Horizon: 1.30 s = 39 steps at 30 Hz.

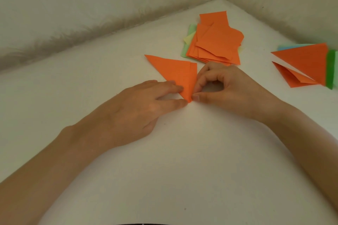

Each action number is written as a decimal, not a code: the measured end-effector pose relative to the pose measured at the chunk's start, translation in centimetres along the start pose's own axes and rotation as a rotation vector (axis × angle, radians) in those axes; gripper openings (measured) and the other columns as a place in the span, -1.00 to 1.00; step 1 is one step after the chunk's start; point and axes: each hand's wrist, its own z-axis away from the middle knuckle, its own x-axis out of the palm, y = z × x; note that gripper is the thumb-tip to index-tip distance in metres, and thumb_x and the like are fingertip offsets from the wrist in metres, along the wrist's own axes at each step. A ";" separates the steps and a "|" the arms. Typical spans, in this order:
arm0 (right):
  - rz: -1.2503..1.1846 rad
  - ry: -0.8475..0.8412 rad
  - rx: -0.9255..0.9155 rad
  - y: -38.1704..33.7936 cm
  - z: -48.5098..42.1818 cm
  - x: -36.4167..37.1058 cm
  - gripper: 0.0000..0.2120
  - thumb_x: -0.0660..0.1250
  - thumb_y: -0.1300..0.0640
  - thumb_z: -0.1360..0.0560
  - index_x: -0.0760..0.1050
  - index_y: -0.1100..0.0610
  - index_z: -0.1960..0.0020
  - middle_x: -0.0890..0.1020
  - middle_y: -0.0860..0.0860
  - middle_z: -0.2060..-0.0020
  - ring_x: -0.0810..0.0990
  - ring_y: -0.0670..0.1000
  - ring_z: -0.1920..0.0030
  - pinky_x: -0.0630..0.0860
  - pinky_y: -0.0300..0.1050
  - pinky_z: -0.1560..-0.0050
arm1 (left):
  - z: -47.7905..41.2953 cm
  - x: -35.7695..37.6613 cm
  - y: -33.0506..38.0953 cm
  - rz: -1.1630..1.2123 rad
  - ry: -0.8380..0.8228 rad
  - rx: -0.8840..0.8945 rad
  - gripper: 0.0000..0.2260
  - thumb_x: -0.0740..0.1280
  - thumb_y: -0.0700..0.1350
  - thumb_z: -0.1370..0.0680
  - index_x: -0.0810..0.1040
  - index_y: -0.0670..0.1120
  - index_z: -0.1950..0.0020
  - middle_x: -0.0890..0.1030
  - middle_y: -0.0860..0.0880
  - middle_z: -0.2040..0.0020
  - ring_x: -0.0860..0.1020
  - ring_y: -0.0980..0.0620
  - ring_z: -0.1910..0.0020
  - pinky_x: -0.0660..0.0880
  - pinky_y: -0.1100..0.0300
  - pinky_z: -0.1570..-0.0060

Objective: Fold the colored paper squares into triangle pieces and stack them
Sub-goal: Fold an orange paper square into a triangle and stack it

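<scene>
One folded orange paper triangle (175,71), flat on the white bench (182,151), long axis from far-left point to near tip; tip between both hands, left hand (144,107) fingers straight, pressing it, right hand (225,87) fingers curled, pinching its edge.

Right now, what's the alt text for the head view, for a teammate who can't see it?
Two hands crease a folded orange triangle on a white table: the left hand presses it flat, the right hand pinches its near tip. Behind lies a pile of orange squares over pale green and yellow sheets; finished triangles sit at the right.
</scene>
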 end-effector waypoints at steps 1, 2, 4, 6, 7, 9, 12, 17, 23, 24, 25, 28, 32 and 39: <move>0.005 0.002 0.004 0.0 0.0 0.0 -0.85 0.45 0.22 -0.39 0.58 0.00 0.26 0.53 -0.07 0.11 0.48 -0.23 0.10 0.34 -0.47 0.07 | 0.0 0.0 -0.1 -0.005 -0.007 0.002 -0.56 0.03 -0.30 -0.44 0.51 -0.12 -0.23 0.57 -0.24 -0.20 0.53 -0.18 -0.20 0.34 0.02 -0.11; 0.010 0.004 0.005 0.0 0.0 0.1 -0.86 0.45 0.22 -0.39 0.58 0.00 0.26 0.52 -0.09 0.11 0.48 -0.23 0.10 0.33 -0.48 0.07 | 0.0 0.0 -0.1 -0.008 -0.010 0.005 -0.56 0.04 -0.29 -0.44 0.53 -0.12 -0.23 0.57 -0.23 -0.21 0.53 -0.18 -0.20 0.34 0.03 -0.12; 0.020 0.006 0.005 -0.1 0.0 0.1 -0.86 0.45 0.21 -0.39 0.57 0.01 0.26 0.51 -0.10 0.12 0.46 -0.24 0.09 0.32 -0.49 0.07 | 0.0 -0.1 -0.1 -0.014 -0.012 0.010 -0.58 0.05 -0.27 -0.46 0.51 -0.11 -0.24 0.57 -0.22 -0.22 0.53 -0.17 -0.20 0.34 0.04 -0.13; 0.028 0.006 0.002 -0.1 0.0 0.2 -0.86 0.45 0.22 -0.40 0.57 0.01 0.25 0.51 -0.09 0.12 0.45 -0.23 0.08 0.32 -0.48 0.05 | 0.0 -0.1 0.0 -0.013 -0.018 0.006 -0.60 0.05 -0.25 -0.47 0.48 -0.10 -0.24 0.56 -0.21 -0.22 0.53 -0.17 -0.20 0.35 0.02 -0.10; 0.032 0.007 0.000 -0.1 0.0 0.2 -0.85 0.45 0.22 -0.40 0.56 0.00 0.25 0.51 -0.08 0.12 0.45 -0.23 0.08 0.32 -0.47 0.04 | 0.0 -0.1 0.0 -0.003 -0.021 0.003 -0.60 0.05 -0.25 -0.48 0.50 -0.11 -0.24 0.56 -0.21 -0.22 0.51 -0.17 -0.20 0.35 0.01 -0.08; 0.041 0.010 -0.005 -0.1 0.0 0.3 -0.83 0.44 0.22 -0.40 0.55 -0.02 0.26 0.51 -0.08 0.11 0.43 -0.23 0.07 0.30 -0.48 0.04 | -0.1 -0.1 0.1 0.010 -0.020 -0.002 -0.59 0.06 -0.26 -0.48 0.55 -0.14 -0.22 0.57 -0.22 -0.21 0.49 -0.16 -0.20 0.36 0.01 -0.06; 0.066 0.013 -0.008 -0.1 0.0 0.4 -0.83 0.44 0.21 -0.41 0.54 -0.02 0.26 0.50 -0.09 0.12 0.41 -0.23 0.07 0.27 -0.50 0.04 | -0.1 -0.3 0.2 -0.011 -0.017 -0.009 -0.58 0.05 -0.25 -0.47 0.59 -0.14 -0.20 0.58 -0.20 -0.19 0.55 -0.17 -0.16 0.46 0.00 -0.07; 0.092 0.018 0.007 -0.2 0.1 0.5 -0.86 0.41 0.19 -0.41 0.53 -0.01 0.25 0.49 -0.11 0.11 0.41 -0.16 0.01 0.25 -0.52 0.02 | -0.1 -0.4 0.3 -0.010 -0.024 -0.007 -0.57 0.04 -0.24 -0.48 0.59 -0.14 -0.20 0.58 -0.18 -0.20 0.57 -0.17 -0.17 0.57 -0.04 -0.03; 0.123 0.022 -0.010 -0.1 0.1 0.7 -0.84 0.40 0.19 -0.40 0.49 -0.04 0.24 0.47 -0.14 0.12 0.40 -0.06 -0.04 0.24 -0.47 -0.02 | 0.0 -0.2 0.1 0.034 -0.005 -0.019 -0.59 0.02 -0.24 -0.47 0.40 -0.06 -0.27 0.57 -0.16 -0.22 0.48 -0.09 -0.20 0.42 0.03 -0.08; 0.123 0.024 -0.015 -0.1 0.2 0.7 -0.83 0.40 0.19 -0.41 0.48 -0.05 0.25 0.46 -0.14 0.12 0.40 -0.05 -0.05 0.24 -0.46 -0.04 | 0.0 -0.2 0.1 0.023 -0.014 -0.021 -0.58 0.02 -0.23 -0.47 0.37 -0.03 -0.30 0.57 -0.15 -0.22 0.51 -0.11 -0.19 0.46 0.02 -0.07; 0.120 0.026 -0.018 -0.1 0.2 0.7 -0.83 0.40 0.19 -0.41 0.48 -0.05 0.24 0.46 -0.14 0.11 0.39 -0.05 -0.06 0.24 -0.47 -0.05 | 0.1 -0.2 0.1 0.014 -0.027 -0.020 -0.57 0.02 -0.23 -0.47 0.37 -0.02 -0.31 0.56 -0.15 -0.23 0.54 -0.13 -0.18 0.52 0.01 -0.04; 0.117 0.027 -0.009 -0.1 0.3 0.8 -0.86 0.40 0.19 -0.42 0.50 -0.01 0.22 0.44 -0.11 0.05 0.32 -0.07 -0.11 0.15 -0.54 -0.07 | 0.0 -0.2 0.2 0.011 -0.057 -0.023 -0.55 0.02 -0.22 -0.48 0.43 -0.02 -0.32 0.54 -0.18 -0.23 0.57 -0.20 -0.13 0.58 -0.09 0.03; 0.169 0.053 -0.008 0.5 0.2 0.8 -0.87 0.40 0.12 -0.43 0.45 0.00 0.10 0.35 -0.08 -0.05 0.25 -0.08 -0.18 0.06 -0.60 -0.11 | 0.1 -0.1 0.4 0.005 -0.060 -0.032 -0.55 0.01 -0.24 -0.46 0.35 0.01 -0.31 0.53 -0.17 -0.24 0.58 -0.20 -0.11 0.59 -0.08 0.08; 0.119 0.038 -0.086 1.2 0.1 0.6 -0.75 0.33 0.25 -0.47 0.41 -0.10 0.05 0.37 -0.07 -0.06 0.28 -0.07 -0.19 0.10 -0.57 -0.13 | 0.0 0.0 0.6 -0.018 -0.035 -0.040 -0.52 0.00 -0.28 -0.44 0.40 -0.01 -0.30 0.55 -0.18 -0.21 0.59 -0.20 -0.09 0.59 0.00 0.07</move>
